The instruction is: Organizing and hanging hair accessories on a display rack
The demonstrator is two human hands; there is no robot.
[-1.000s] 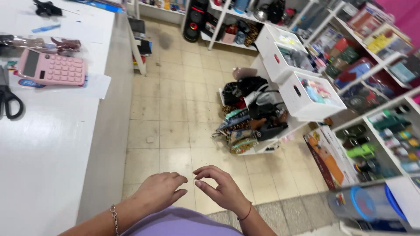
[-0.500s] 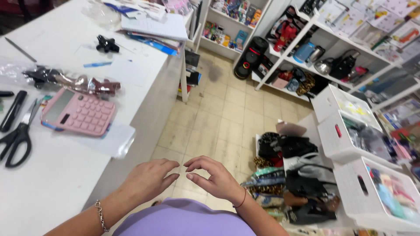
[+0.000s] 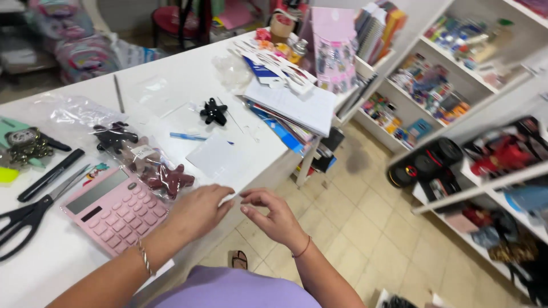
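Pink calculator and black scissors beside hands.

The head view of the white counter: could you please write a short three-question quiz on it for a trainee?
1. True or false: the left hand rests at the edge of the white counter, beside the pink calculator.
2. Which lies nearest the left edge of the picture: A the black scissors, B the black flower clip, C the blue pen?
3. Fill in: the right hand wears a thin ______ at the wrist.

Key: 1 true; 2 A; 3 bracelet. Both hands look empty, fingers loosely apart.
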